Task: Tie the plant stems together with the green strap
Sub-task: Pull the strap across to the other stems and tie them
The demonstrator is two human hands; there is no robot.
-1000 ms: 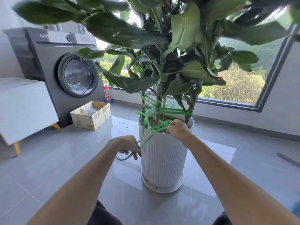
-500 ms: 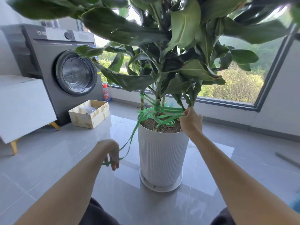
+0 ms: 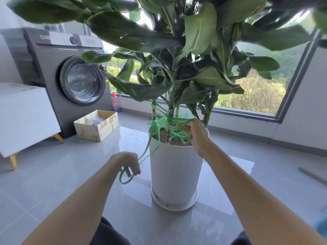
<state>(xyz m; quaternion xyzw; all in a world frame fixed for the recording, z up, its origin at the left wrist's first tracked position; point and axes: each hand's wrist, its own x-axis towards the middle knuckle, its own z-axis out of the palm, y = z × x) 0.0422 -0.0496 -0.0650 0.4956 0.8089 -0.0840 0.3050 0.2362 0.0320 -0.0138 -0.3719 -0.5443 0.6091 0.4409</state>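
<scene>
Already the green strap (image 3: 169, 119) is circling the plant stems (image 3: 171, 106) just above the soil of the white pot (image 3: 175, 170), its loose tail running down and left to the left hand (image 3: 127, 162), whose grip is pinching a hanging loop. The right hand (image 3: 196, 137) is gripping the wrapped bands by the pot's right rim. Light, limp and probably slick, the strap is likely asking for a firm pinch close to the stems.
</scene>
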